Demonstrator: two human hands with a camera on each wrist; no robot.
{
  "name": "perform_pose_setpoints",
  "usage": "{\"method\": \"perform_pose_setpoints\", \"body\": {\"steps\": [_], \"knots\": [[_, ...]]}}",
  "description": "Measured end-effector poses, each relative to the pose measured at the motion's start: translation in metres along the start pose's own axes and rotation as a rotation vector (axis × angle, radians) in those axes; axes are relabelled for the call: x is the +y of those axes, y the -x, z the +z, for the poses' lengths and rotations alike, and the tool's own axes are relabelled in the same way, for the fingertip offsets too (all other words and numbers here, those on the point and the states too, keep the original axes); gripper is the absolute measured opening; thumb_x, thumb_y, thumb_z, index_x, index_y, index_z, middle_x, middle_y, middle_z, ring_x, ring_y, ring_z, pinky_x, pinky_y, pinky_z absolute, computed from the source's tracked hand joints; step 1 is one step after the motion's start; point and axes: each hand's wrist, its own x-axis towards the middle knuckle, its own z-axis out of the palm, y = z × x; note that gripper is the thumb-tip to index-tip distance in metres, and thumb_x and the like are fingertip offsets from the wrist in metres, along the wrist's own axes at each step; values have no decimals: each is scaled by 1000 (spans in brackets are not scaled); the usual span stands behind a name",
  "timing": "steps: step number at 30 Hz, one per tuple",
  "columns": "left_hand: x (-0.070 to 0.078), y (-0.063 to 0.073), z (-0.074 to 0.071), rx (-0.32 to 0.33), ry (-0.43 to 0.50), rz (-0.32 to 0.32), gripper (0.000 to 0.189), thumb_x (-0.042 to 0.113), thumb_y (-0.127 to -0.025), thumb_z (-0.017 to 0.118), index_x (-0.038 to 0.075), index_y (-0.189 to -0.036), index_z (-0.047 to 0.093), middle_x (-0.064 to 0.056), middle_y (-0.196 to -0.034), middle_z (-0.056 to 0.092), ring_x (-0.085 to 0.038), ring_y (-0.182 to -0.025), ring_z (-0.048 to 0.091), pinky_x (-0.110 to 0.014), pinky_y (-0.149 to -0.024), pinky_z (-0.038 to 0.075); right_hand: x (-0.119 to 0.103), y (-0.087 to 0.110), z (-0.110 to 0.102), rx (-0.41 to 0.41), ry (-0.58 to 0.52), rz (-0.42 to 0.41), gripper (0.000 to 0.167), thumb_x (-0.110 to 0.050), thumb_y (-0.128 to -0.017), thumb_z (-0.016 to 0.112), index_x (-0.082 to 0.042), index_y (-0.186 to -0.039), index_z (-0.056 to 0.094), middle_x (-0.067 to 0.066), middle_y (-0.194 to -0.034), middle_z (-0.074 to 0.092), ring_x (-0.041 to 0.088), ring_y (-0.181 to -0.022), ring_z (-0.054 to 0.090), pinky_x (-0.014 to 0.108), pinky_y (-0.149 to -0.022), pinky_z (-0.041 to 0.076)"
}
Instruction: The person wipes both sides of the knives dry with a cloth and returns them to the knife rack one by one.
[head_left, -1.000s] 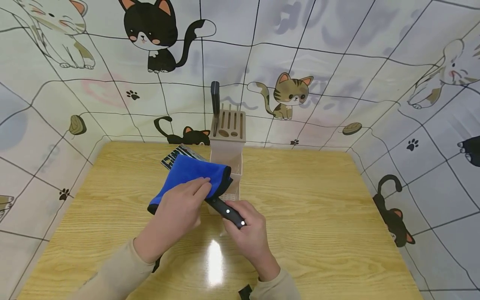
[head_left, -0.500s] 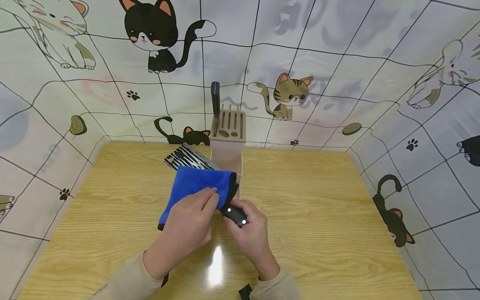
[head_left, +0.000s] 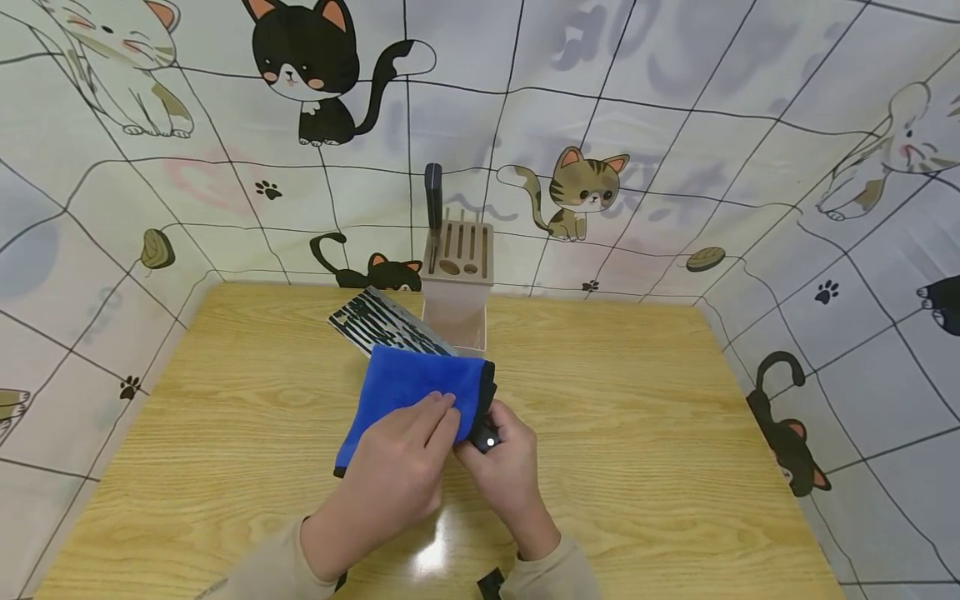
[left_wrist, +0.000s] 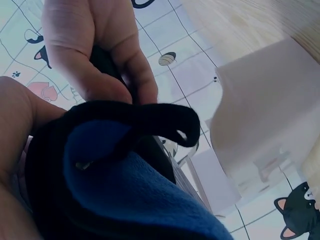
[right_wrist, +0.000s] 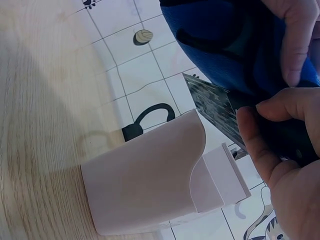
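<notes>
My right hand (head_left: 506, 475) grips the black riveted handle (head_left: 487, 439) of a cleaver. The cleaver's broad blade (head_left: 390, 325), streaked black and silver, points away to the far left. A blue cloth (head_left: 420, 375) with black edging is folded over the blade's near part and hides it. My left hand (head_left: 408, 458) holds the cloth, its fingers laid along the top and close to the handle. In the left wrist view the cloth (left_wrist: 160, 195) bends round in a fold beside the right hand (left_wrist: 95, 55). The right wrist view shows the uncovered blade (right_wrist: 215, 107) beyond the fingers.
Behind the hands stands a pale knife holder (head_left: 457, 287) with a slotted top, against the back wall. One black-handled knife (head_left: 433, 200) stands in its left slot. The wooden table (head_left: 622, 433) is enclosed by cat-patterned walls.
The left hand and blue cloth have slid right and towards me, covering most of the handle. More of the patterned blade shows beyond the cloth. The right hand has stayed nearly still.
</notes>
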Motion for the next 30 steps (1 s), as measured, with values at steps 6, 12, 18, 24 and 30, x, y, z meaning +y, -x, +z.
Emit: {"method": "perform_pose_setpoints", "body": {"steps": [6,12,18,24,30], "knots": [[9,-2,-1,-39,28,7,40,3,-96,33,-7,-105,71,-20,-110,75,-32,-99,76,-40,-80,64,1,0,-1,12,12,-32,31,13,-71,78,2,-100,73,13,-92,77,11,-80,71,23,-71,61],[16,-3,-3,-52,35,42,42,2,-95,30,-7,-107,69,-20,-111,75,-30,-101,75,-38,-82,64,4,0,-1,35,85,-124,28,16,-70,80,1,-91,70,13,-83,74,10,-72,67,21,-63,58],[19,-3,-4,-67,59,41,42,3,-97,29,-7,-109,68,-20,-114,74,-30,-104,75,-38,-87,63,7,-1,-2,54,123,-198,27,16,-70,79,1,-88,66,12,-79,71,12,-67,63,21,-61,55],[17,-4,-4,-64,87,15,36,-2,-94,37,-6,-110,68,-20,-116,74,-32,-107,74,-41,-89,62,7,-1,-2,70,132,-187,27,16,-69,78,0,-89,68,11,-80,73,12,-68,65,21,-61,56],[10,-5,-4,-81,114,-29,37,-10,-74,66,-4,-110,69,-19,-118,74,-31,-109,73,-42,-91,62,5,-1,-1,56,36,-144,31,14,-69,78,1,-97,72,12,-88,76,13,-74,68,22,-66,59]]}}
